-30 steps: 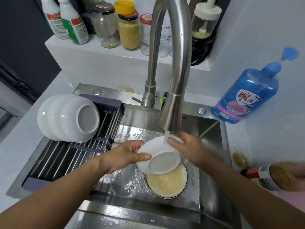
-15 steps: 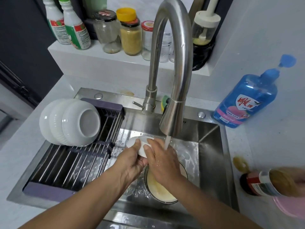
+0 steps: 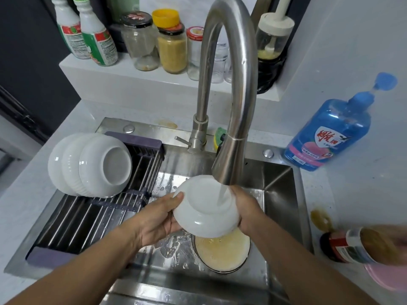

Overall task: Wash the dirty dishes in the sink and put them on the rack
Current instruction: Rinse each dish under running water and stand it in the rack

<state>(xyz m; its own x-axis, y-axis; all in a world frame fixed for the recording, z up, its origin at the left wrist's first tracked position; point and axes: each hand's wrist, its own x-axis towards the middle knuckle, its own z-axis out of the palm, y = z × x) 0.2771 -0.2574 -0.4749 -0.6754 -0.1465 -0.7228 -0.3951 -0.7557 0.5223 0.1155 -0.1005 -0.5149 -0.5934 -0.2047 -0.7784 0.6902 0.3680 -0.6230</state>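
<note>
A small white bowl (image 3: pixel 204 208) is held bottom-up under the running tap (image 3: pixel 231 166), and water falls on its base. My left hand (image 3: pixel 158 219) grips its left rim, thumb on top. My right hand (image 3: pixel 246 208) holds its right side. Below it in the steel sink (image 3: pixel 282 194) sits another bowl (image 3: pixel 222 254) full of yellowish cloudy water. Three clean white bowls (image 3: pixel 97 164) lean on their sides at the back of the dark roll-up rack (image 3: pixel 88 219) over the sink's left half.
A blue dish-soap bottle (image 3: pixel 328 137) stands at the right on the counter. A jar (image 3: pixel 352 245) lies near a brown stain at the right edge. A green-yellow sponge (image 3: pixel 218 137) sits behind the tap. Jars and bottles line the shelf (image 3: pixel 132 73) behind.
The bowl was turned in both hands under the stream; half a second ago it stood on edge, mostly hidden by the hands, and now its base faces up.
</note>
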